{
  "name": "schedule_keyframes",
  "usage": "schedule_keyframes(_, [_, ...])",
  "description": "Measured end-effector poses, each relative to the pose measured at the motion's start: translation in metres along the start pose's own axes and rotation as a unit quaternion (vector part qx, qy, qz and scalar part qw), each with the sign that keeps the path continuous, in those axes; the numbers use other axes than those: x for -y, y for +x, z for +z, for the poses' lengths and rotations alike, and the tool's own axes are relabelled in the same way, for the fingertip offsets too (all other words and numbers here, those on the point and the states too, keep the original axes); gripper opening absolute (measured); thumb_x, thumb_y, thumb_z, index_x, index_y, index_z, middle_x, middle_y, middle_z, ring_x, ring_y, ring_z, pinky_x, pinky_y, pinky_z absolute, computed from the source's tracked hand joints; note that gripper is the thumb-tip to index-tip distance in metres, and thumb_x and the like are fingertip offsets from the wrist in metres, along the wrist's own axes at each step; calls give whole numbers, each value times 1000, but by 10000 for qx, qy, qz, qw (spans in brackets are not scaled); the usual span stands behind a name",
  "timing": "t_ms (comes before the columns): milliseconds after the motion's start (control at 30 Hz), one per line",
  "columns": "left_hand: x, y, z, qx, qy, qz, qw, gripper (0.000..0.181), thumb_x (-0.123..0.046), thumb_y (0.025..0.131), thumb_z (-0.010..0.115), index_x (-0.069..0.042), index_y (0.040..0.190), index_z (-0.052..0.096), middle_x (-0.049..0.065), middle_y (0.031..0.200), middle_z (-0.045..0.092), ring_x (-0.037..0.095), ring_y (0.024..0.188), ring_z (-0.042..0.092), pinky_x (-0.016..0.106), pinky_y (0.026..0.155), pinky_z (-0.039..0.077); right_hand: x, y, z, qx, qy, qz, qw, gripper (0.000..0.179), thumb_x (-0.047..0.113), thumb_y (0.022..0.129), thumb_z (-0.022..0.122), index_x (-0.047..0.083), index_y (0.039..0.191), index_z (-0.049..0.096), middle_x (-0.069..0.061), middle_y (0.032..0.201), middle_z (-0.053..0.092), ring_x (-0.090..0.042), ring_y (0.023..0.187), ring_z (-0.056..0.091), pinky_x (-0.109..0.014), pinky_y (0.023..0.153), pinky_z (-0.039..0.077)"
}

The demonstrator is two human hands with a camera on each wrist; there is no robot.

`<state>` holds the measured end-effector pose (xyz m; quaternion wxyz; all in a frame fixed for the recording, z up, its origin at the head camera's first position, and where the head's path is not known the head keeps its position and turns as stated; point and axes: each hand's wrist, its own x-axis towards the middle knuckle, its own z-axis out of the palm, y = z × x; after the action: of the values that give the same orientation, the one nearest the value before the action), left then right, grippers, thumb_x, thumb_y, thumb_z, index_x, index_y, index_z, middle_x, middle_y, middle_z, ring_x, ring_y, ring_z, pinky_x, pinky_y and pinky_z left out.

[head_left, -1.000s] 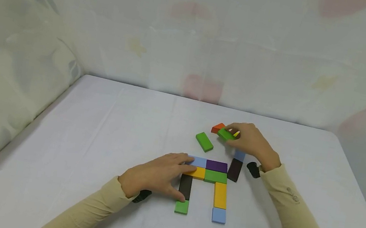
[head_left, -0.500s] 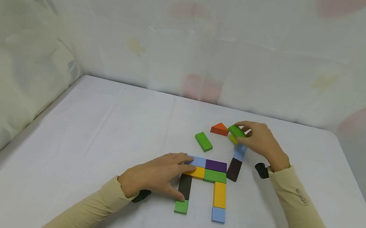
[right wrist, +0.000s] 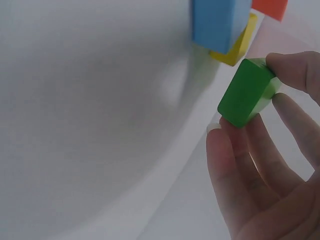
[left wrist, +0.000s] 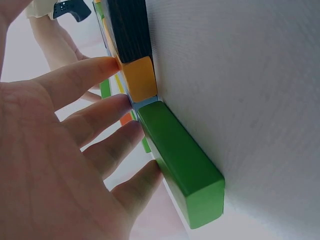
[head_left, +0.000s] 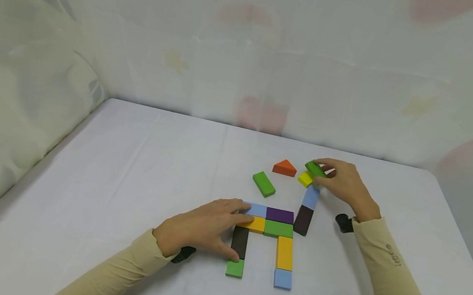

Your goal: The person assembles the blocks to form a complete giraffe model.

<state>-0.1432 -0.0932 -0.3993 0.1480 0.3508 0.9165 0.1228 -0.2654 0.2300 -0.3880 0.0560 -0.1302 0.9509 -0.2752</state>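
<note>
The left hand (head_left: 209, 225) is spread: its thumb meets the lower green block (head_left: 235, 269), and its fingers reach the upper blue block (head_left: 257, 210), the upper orange block (head_left: 258, 225) and the outer green block (left wrist: 182, 155). This placement likely keeps the joined edges aligned. The right hand (head_left: 344, 182) pinches the raised green block (head_left: 315, 169) between thumb and fingertips, tilted, above the table (head_left: 153, 170) beside the yellow block (head_left: 305, 179). The fingertip grip apparently leaves most faces free. The loose green block (head_left: 264, 184) and red triangle (head_left: 284, 168) lie apart from the joined pieces, presumably for easy reach.

Count: five green blocks, including one beneath the purple block (head_left: 280, 216); three blue; two orange; two dark, one beside the row (head_left: 303, 221); one purple; one yellow; one red triangle. Visible total: fifteen.
</note>
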Motion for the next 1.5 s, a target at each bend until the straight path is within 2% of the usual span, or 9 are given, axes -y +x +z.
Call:
schedule_keyframes(300, [0, -1, 0, -4, -13, -6, 10000, 85, -57, 78, 78, -17, 147, 49, 6, 158, 38, 27, 149, 32, 44, 123, 27, -13, -1, 4, -19, 68, 75, 9999, 49, 19, 93, 64, 2, 138, 56, -30, 129, 60, -45, 109, 62, -54, 91, 53])
schedule_keyframes(567, [0, -1, 0, 4, -13, -23, 10000, 85, -57, 78, 78, -17, 147, 49, 6, 158, 38, 27, 148, 32, 43, 123, 27, -24, 2, 10, -7, 31, 141, 9999, 49, 20, 93, 63, 0, 137, 56, -31, 127, 60, -46, 110, 61, -54, 92, 53])
schedule_keyframes(867, [0, -1, 0, -22, -7, 1, 10000, 85, -57, 78, 78, -17, 147, 49, 6, 158, 38, 28, 149, 31, 44, 123, 27, -23, 2, 9, 158, 1, 177, 9997, 51, 28, 96, 64, 0, 138, 56, -30, 128, 59, -45, 109, 62, -53, 91, 53])
schedule_keyframes(1100, [0, -1, 0, -3, -5, -11, 10000, 86, -57, 78, 78, -17, 147, 49, 6, 159, 37, 26, 149, 31, 43, 123, 27, -22, 1, 7, 263, 38, 91, 9996, 49, 24, 98, 59, -3, 140, 52, -30, 137, 53, -41, 104, 63, -48, 87, 54])
schedule_keyframes(1333, [0, -1, 0, 9, -2, -27, 10000, 86, -58, 78, 78, -17, 148, 48, 5, 159, 37, 26, 149, 31, 43, 123, 27, -21, -1, 6, 266, 108, -316, 9991, 47, 17, 98, 60, -5, 138, 52, -29, 145, 46, -43, 110, 60, -54, 94, 53])
schedule_keyframes(1500, [-1, -1, 0, 24, 7, -27, 10000, 86, -58, 78, 78, -17, 148, 48, 6, 159, 37, 26, 149, 31, 43, 123, 27, -21, -1, 7, 255, 113, -190, 9994, 47, 20, 98, 60, -4, 138, 53, -29, 143, 47, -41, 105, 63, -51, 91, 55])
